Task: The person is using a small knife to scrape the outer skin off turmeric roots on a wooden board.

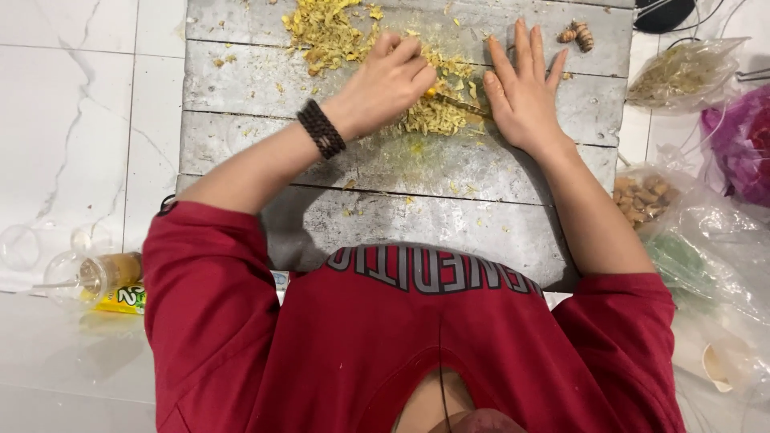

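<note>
Gripping a knife [459,103] by its handle, the left hand [385,80] is curling shut over a heap of chopped yellow root [437,112] on a worn grey wooden board [385,204]. A dark beaded bracelet [321,128] is circling that wrist. The right hand [523,92] is lying open and flat, fingers stretched forward and pressing down over the far end of the blade, so both hands are meeting at the heap near the middle of the board. More yellow shavings [325,32] are spreading toward the board's far edge, and two whole knobbly roots [577,34] are sitting near its far right corner, well apart from the hands. The person is wearing a red shirt [361,337] and bending over the board. To the right, clear plastic bags [682,72] are holding shreds and pale brown pieces, beside a purple bag [742,144]. To the left, on the white marble floor [72,120], a plastic cup [96,277] is lying on its side.
</note>
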